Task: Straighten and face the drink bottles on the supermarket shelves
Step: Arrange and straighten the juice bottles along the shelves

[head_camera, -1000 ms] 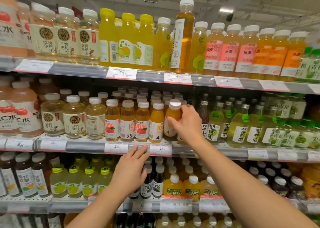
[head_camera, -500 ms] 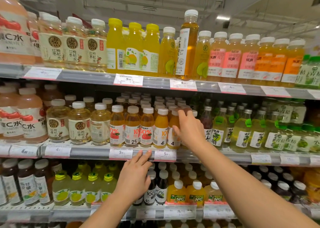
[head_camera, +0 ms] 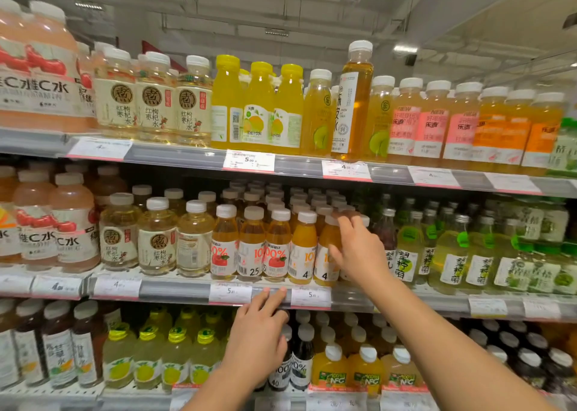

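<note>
On the middle shelf (head_camera: 175,288) stands a front row of small white-capped juice bottles, the apple ones (head_camera: 224,245) to the left of the orange ones (head_camera: 304,248). At the right end of that row my right hand (head_camera: 359,251) covers an orange juice bottle (head_camera: 342,274). Its thumb lies on the bottle's left side and its blurred fingers reach up round the neck. My left hand (head_camera: 259,335) is lower, with straight fingertips touching the shelf's price rail between two tags.
A pale tea bottle (head_camera: 193,245) on the middle shelf and a yellow bottle (head_camera: 228,110) on the top shelf show their back labels. A tall amber bottle (head_camera: 356,98) rises above its top-shelf neighbours. Green bottles (head_camera: 449,254) crowd the right; the lower shelf holds more drinks.
My right hand set the lifted orange bottle into the front row and shifted right onto the bottle beside it. The left hand stayed on the rail. The view tilted upward.
</note>
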Motion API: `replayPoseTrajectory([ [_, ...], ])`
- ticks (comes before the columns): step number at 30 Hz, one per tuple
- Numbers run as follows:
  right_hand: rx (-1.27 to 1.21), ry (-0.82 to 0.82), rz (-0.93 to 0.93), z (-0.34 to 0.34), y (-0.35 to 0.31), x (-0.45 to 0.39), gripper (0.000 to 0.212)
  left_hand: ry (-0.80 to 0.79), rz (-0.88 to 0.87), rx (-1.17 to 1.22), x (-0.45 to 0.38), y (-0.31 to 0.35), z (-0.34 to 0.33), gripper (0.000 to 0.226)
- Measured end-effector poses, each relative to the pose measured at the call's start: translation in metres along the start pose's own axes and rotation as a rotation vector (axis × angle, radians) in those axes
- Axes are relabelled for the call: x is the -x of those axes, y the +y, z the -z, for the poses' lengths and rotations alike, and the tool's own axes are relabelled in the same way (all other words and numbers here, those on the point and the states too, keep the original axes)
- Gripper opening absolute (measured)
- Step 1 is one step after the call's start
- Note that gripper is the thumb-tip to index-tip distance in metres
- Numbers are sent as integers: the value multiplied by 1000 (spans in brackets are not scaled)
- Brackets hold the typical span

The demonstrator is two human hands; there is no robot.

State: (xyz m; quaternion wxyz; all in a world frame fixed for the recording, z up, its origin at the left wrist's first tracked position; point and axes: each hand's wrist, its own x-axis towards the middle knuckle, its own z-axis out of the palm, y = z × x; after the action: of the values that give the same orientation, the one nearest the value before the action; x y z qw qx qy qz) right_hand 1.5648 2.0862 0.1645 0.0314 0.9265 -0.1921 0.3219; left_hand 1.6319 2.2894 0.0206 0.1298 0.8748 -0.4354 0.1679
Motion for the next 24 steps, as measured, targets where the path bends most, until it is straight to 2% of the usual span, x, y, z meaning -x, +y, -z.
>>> replayPoseTrajectory([
  [3,7,-14,9,1,1,0,57,44,-16,-23,-1,-4,-1,28],
  [7,18,-67,57,22,5,-7,58,6,-25,4,-2,-6,5,34],
  [9,10,-48,111,41,7,-11,52,10,-47,-34,-3,-9,4,30],
  [14,-176,149,163,106,3,-29,21,16,-17,-44,-4,-9,2,26],
  [19,-283,475,74,149,-12,-73,15,-25,-32,0,-2,1,12,36],
  [21,-288,544,-7,162,-20,-90,22,-37,-24,17,0,4,16,37],
  [24,-290,536,-96,174,-27,-111,43,-73,-16,11,1,4,20,39],
])
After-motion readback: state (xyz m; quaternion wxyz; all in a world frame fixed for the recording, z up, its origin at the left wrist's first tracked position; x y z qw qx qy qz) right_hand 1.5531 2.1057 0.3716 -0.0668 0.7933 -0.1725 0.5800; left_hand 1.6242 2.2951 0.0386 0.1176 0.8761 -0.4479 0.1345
